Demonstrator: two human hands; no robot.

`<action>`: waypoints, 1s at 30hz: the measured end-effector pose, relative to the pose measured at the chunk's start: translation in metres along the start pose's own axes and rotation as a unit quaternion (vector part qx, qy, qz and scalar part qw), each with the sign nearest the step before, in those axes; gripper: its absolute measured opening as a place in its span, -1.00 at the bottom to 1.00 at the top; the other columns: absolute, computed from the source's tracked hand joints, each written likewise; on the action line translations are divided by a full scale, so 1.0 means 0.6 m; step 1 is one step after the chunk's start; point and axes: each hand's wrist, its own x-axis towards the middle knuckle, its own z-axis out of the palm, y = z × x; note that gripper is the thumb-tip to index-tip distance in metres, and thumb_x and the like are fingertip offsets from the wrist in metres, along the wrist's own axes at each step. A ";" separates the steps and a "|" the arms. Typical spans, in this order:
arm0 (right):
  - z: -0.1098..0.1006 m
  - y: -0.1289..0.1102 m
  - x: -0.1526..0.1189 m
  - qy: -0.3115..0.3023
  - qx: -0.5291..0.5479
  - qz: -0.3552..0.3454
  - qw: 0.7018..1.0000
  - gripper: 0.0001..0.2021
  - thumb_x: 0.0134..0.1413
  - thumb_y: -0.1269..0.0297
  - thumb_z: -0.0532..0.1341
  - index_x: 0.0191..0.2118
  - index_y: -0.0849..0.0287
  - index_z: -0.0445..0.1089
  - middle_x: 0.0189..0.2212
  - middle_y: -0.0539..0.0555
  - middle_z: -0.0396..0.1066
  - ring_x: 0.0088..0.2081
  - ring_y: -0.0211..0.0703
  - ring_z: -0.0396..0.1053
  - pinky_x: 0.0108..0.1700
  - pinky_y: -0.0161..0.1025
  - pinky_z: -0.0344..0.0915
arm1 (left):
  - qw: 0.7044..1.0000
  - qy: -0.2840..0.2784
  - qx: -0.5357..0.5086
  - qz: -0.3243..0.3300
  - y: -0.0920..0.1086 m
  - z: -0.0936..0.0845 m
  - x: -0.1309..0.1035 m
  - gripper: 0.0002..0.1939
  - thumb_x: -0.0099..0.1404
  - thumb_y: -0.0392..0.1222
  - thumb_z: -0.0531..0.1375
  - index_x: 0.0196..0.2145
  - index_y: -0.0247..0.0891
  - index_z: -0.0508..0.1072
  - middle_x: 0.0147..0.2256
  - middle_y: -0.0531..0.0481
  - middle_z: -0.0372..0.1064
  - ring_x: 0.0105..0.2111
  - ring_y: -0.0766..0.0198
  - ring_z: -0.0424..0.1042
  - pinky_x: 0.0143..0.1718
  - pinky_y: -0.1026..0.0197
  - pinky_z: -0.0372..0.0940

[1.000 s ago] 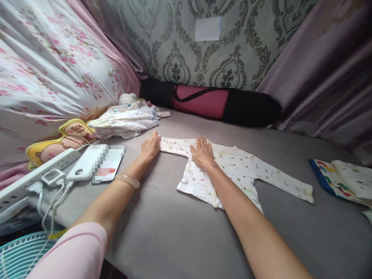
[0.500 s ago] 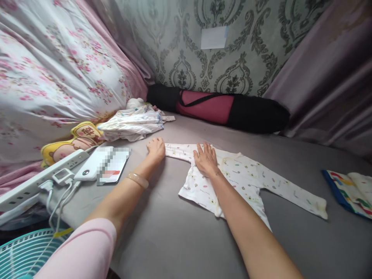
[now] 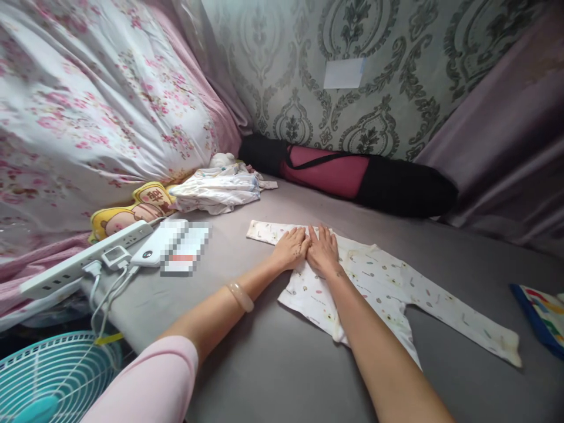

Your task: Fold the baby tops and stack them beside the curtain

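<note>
A small white long-sleeved shirt (image 3: 374, 276) with a scattered print lies spread on the grey sheet, its sleeves stretched out to either side. My left hand (image 3: 291, 247) rests flat on the shirt where the left-hand sleeve meets the body, fingers pointing away from me. Right beside it, my right hand (image 3: 323, 249) presses flat on the upper body of the shirt, fingers spread. The two hands touch or nearly touch. Part of the shirt is hidden under my right forearm.
A crumpled pile of light clothes (image 3: 215, 188) lies behind to the left. Nearby are a yellow cushion (image 3: 127, 217), a power strip (image 3: 88, 258) with cables, and a white power bank (image 3: 158, 244). A black and pink bag (image 3: 326, 170) lies along the wall; a teal fan (image 3: 48, 376) stands lower left.
My left hand has moved right from the sleeve's cuff to the shoulder, next to my right hand, and its fingers have opened flat. The camera view has shifted slightly.
</note>
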 end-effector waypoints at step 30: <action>-0.031 0.027 -0.033 -0.028 0.140 -0.118 0.983 -0.46 0.34 0.25 -0.19 0.34 0.34 0.03 0.38 0.17 -0.11 0.39 -0.12 -0.24 0.36 -0.15 -0.30 | 0.987 0.011 -0.054 -0.148 -0.027 -0.069 -0.161 -0.68 0.28 0.02 0.12 -0.36 -0.23 0.57 -0.19 -0.15 0.39 -0.08 0.02 0.34 -0.02 0.02 0.22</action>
